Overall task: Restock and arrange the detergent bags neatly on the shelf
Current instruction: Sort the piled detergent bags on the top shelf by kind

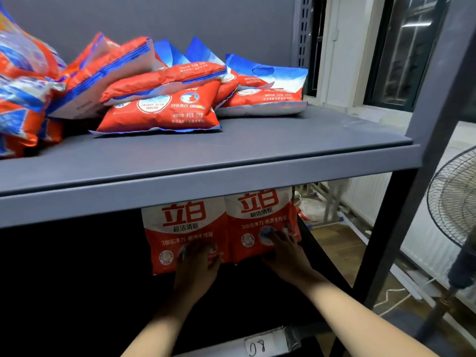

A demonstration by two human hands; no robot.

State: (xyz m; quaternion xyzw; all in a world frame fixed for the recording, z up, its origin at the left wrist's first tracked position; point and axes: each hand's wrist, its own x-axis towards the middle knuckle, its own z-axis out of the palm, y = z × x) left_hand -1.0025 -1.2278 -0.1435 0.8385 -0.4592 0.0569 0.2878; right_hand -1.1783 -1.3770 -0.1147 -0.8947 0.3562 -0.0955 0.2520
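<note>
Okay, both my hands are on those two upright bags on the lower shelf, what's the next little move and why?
Probably let go of both and reach up for another bag. The left bag and right bag already stand upright, side by side, under your left hand and right hand, while the pile on the upper shelf still lies jumbled.

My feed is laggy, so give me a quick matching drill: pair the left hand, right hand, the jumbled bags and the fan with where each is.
1. left hand
2. right hand
3. jumbled bags
4. fan

a. lying on the upper shelf
b. beyond the rack, at right
c. on the right upright bag
d. on the left upright bag

Pairs: 1-d, 2-c, 3-a, 4-b
</note>
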